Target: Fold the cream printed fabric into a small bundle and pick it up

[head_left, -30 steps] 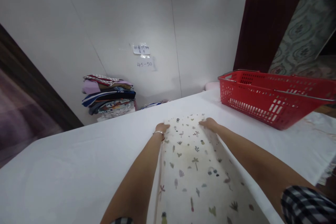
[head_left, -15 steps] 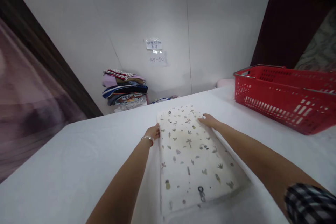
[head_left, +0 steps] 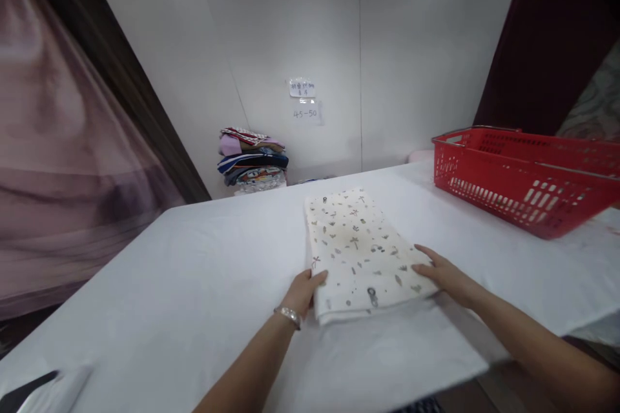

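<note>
A folded white cloth (head_left: 349, 251) printed with small grey-green palms, leaves and other figures lies flat on the white-covered table. My left hand (head_left: 303, 290), with a silver bracelet at the wrist, holds its near left corner, thumb on top and the other fingers mostly hidden at the edge. On the opposite side, my right hand (head_left: 443, 274) grips the right edge close to the near corner. Its thumb rests on the print, its index finger stretches along the edge, and the remaining fingers are out of sight.
The white table cover (head_left: 194, 284) ends at a near edge below the cloth. At right stands a red plastic basket (head_left: 513, 184) with metal handles. Stacked folded fabrics (head_left: 254, 158) sit by the wall under paper signs (head_left: 305, 110). A pink curtain (head_left: 72, 174) hangs at left.
Both hands have come back toward me along the cloth's sides, from its far part to its near end. The near end of the cloth now looks flatter. The view has shifted slightly.
</note>
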Action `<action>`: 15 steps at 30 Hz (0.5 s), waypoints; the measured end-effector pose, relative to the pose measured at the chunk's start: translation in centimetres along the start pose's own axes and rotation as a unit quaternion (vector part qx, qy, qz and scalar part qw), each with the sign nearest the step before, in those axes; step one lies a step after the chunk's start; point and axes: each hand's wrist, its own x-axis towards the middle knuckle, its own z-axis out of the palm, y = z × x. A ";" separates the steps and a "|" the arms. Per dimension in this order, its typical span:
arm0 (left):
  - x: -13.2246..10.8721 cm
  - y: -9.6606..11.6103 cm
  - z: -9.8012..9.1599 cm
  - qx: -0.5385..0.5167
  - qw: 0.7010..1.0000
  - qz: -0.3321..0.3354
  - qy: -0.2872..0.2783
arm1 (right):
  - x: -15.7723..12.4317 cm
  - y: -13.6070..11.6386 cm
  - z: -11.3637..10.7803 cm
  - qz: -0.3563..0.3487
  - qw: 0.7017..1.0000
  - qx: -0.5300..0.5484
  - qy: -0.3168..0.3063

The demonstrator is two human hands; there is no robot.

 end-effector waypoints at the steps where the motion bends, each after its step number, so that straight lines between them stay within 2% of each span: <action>1: -0.4 -0.2 0.3 0.016 1.000 0.001 0.000 | -0.1 0.3 -0.4 0.003 1.000 -0.020 0.009; 3: -1.2 -0.6 0.8 0.067 0.998 -0.008 -0.002 | 0.0 0.9 -1.3 0.008 0.994 -0.103 0.028; 5: -1.8 -0.7 0.7 0.134 0.991 -0.016 0.001 | 0.2 1.2 -2.0 -0.023 0.969 -0.239 0.055; 7: -1.8 -0.3 -0.1 0.190 0.982 -0.011 0.014 | 0.2 0.8 -1.8 -0.089 0.916 -0.380 0.094; 9: -1.0 0.6 -1.3 0.220 0.975 0.002 0.040 | -0.3 -0.3 -0.3 -0.160 0.865 -0.464 0.104; 10: -0.2 1.2 -2.1 0.226 0.972 0.006 0.058 | -0.9 -0.9 1.1 -0.193 0.854 -0.474 0.090; 11: 0.7 2.0 -2.8 0.227 0.971 0.008 0.079 | -1.6 -1.6 2.9 -0.224 0.855 -0.466 0.047; 13: 3.1 3.6 -4.2 0.216 0.969 0.004 0.116 | -3.3 -2.9 7.0 -0.306 0.848 -0.426 -0.072; 14: 4.5 4.4 -4.7 0.206 0.970 -0.001 0.131 | -4.2 -3.3 9.2 -0.366 0.821 -0.414 -0.142; 15: 5.9 5.2 -5.1 0.194 0.970 -0.006 0.143 | -4.9 -3.5 11.3 -0.418 0.791 -0.407 -0.185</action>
